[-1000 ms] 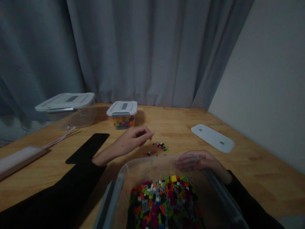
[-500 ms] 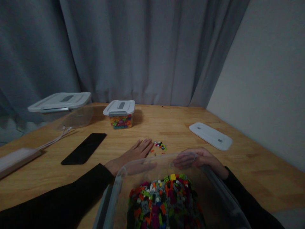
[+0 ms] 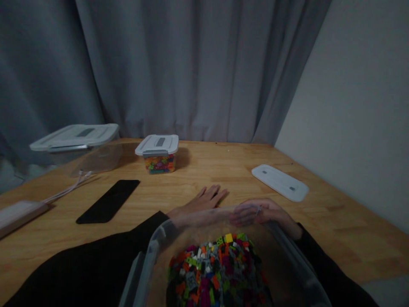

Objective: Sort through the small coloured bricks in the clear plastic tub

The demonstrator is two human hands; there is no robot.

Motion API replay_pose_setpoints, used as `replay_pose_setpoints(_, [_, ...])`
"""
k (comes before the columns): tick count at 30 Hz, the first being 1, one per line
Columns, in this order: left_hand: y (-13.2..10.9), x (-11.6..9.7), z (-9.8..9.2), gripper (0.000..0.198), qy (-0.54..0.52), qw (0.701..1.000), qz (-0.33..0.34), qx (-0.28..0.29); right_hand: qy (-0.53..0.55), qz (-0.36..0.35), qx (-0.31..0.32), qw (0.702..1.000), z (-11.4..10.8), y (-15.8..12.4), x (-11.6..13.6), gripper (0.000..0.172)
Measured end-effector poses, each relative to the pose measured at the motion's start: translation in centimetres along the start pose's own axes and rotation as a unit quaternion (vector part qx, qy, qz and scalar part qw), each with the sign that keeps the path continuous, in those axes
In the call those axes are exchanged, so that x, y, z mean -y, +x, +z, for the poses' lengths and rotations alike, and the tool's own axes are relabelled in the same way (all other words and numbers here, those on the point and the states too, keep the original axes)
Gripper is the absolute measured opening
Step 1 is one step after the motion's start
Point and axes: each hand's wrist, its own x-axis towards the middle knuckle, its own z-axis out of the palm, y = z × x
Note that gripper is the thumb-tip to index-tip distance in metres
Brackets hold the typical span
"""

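Note:
My left hand [image 3: 207,202] lies palm down on the wooden table, fingers stretched out and slightly spread, just beyond the far rim of a clear plastic bin [image 3: 188,222]. A tiny bit of red shows beside its fingers; whatever else lies under the palm is hidden. Around the bin's far right corner curls my right hand [image 3: 265,209], its fingers seen dimly through the clear wall. Inside the bin is a heap of small toy building bricks [image 3: 211,268] in orange, lime, magenta, grey, black and white.
A white lid [image 3: 280,182] lies on the table [image 3: 348,221] at right. To the left are a black phone-like slab [image 3: 108,201], a pale power bank with a cable [image 3: 22,216], a small lidded box of colourful pieces [image 3: 159,163] and a large lidded clear box [image 3: 76,135].
My left hand has moved right across the table, over where several loose bricks lay, and those bricks are now mostly out of sight. My right hand stays at the bin's corner.

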Motion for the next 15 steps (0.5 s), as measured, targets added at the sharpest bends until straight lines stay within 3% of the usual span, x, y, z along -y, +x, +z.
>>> replay_pose_setpoints(5, [1.6, -0.8, 1.8, 0.099, 0.012, 1.000, 0.005, 0.009, -0.004, 0.003, -0.002, 1.000, 0.1, 0.1, 0.1, 0.042])
replay_pose_setpoints(8, [2.0, -0.9, 1.7, 0.080, 0.008, 1.000, 0.003, 0.000, 0.002, 0.006, -0.004, 1.000, 0.0, 0.1, 0.1, 0.042])
replay_pose_setpoints(11, [1.7, -0.4, 1.0, 0.057, -0.047, 0.998, 0.006, -0.050, 0.001, 0.004, -0.016, 1.000, 0.3, 0.2, 0.3, 0.041])
replay_pose_setpoints(15, [0.8, 0.8, 0.0, 0.044, -0.083, 0.991, 0.010, -0.102, 0.002, 0.017, -0.038, 0.999, 1.1, 0.5, 0.6, 0.041])
